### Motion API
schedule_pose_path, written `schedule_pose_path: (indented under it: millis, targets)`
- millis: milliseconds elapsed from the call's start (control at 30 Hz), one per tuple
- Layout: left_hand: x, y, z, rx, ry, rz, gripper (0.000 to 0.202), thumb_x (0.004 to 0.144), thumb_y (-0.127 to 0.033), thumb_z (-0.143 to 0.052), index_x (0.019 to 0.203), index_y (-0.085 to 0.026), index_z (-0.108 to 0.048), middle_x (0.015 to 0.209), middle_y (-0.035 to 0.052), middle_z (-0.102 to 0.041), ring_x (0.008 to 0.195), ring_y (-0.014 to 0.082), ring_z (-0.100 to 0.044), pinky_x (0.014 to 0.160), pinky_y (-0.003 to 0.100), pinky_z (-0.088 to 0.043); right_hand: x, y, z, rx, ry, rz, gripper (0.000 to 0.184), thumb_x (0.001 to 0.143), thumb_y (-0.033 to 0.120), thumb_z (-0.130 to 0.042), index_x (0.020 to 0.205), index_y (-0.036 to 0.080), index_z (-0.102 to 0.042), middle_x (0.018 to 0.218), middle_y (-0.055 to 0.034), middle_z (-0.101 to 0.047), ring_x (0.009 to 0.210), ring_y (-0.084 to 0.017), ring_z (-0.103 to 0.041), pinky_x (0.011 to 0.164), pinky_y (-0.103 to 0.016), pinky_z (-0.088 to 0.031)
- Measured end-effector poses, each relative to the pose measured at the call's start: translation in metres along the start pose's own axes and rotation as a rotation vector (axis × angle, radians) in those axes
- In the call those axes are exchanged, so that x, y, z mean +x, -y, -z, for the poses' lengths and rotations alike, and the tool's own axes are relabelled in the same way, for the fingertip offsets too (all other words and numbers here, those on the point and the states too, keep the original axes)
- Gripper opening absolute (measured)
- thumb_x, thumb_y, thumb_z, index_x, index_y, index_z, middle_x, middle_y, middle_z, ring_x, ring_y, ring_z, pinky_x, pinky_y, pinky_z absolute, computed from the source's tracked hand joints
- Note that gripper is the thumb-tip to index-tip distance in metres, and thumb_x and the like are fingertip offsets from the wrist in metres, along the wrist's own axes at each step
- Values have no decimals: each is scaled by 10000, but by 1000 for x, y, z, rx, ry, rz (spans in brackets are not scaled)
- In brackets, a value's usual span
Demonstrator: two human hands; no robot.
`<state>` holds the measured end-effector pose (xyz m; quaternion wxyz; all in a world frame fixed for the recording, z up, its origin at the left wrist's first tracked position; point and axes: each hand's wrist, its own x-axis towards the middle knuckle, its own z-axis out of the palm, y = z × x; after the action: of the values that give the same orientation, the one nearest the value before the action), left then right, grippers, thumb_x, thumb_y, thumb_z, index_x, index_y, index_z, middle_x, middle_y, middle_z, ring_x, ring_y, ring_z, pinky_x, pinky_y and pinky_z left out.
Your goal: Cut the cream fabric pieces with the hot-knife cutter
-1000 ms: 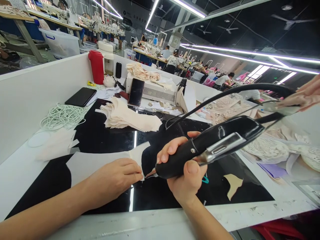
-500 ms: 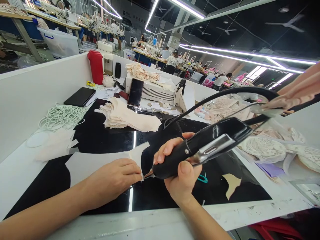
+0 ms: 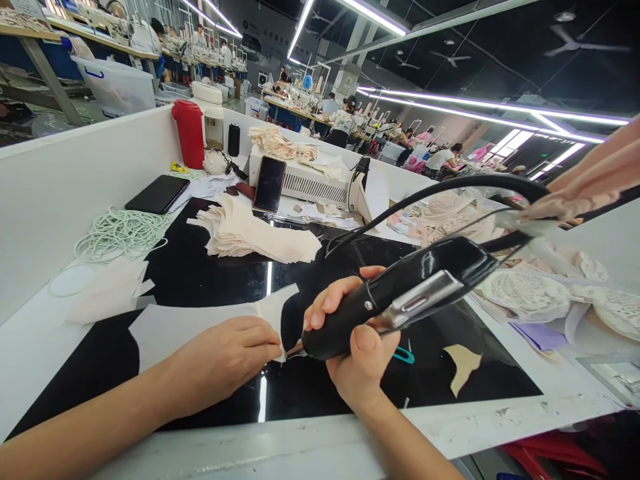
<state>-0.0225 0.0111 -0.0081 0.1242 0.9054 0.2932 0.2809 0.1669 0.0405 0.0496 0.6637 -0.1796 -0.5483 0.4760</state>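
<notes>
My right hand (image 3: 357,347) is wrapped round a black corded hand tool (image 3: 400,293) with a metal lever; its pointed tip touches the edge of a pale fabric piece (image 3: 200,323) lying on the glossy black work surface (image 3: 215,270). My left hand (image 3: 225,357) lies on that fabric piece with its fingers pressed together at the edge, right beside the tool's tip. The tool's black cable (image 3: 450,187) arches up to the right.
A stack of cream fabric pieces (image 3: 250,233) lies behind, with a coil of white cord (image 3: 120,230), two phones (image 3: 270,183) (image 3: 157,193), a red bottle (image 3: 190,133) and a white machine (image 3: 310,183). Lace pieces (image 3: 530,293) are heaped at right. Another person's hand (image 3: 595,177) reaches in at upper right.
The right hand and the tool have slid slightly left along the fabric edge. The left hand has stayed put. The other person's hand at upper right has risen a little.
</notes>
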Motion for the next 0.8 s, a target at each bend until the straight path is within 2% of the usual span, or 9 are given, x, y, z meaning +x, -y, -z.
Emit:
schedule_pose_path:
  millis: [367, 533, 800]
  targets:
    - [0, 1, -1, -9, 6, 11, 257, 1020, -34, -497, 1148, -161, -680, 1111, 80, -711, 1010, 206, -665, 924, 338, -549, 0, 0, -1, 14, 2, -1, 420, 893, 447, -767, 1214, 318, -529, 852, 44, -617, 605, -131, -632, 534, -284, -547]
    - [-1, 1, 0, 2, -16, -2, 243, 1025, -48, -501, 1133, -164, -686, 1097, 82, -719, 1002, 210, -678, 916, 334, -553, -2, 0, 0, -18, 22, 5, 355, 938, 390, -721, 1225, 318, -524, 856, 42, -611, 609, -132, -629, 537, -291, -553]
    - [-1, 0, 0, -7, -9, -1, 272, 1021, -36, -489, 1161, -161, -686, 1112, 89, -718, 1022, 213, -681, 922, 342, -566, 0, 0, -3, 7, 1, 5, 411, 901, 456, -752, 1211, 317, -519, 845, 47, -613, 595, -129, -617, 529, -281, -547]
